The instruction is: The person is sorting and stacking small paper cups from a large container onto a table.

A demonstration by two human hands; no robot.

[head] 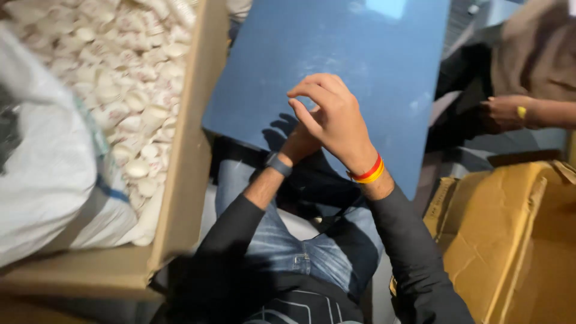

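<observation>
Seen from the head camera, a seated person's two hands meet at the centre of the frame, above a blue board (360, 72) that slopes across their lap. The right hand (336, 120) lies on top, its fingers curled and drawn together, thumb and forefinger tips nearly touching; whether anything is pinched between them cannot be told. The left hand (298, 146) is tucked beneath it, mostly hidden, so the state of its fingers cannot be told. A red-and-yellow band (369, 172) circles the right wrist, a dark watch (278, 164) the left. At upper left, a cardboard box (189, 150) holds many small white pieces (129, 66); a white sack (42, 168) lies against it. At lower right sits an open brown carton (498, 240). Another person's hand (504, 113) shows at upper right.
</observation>
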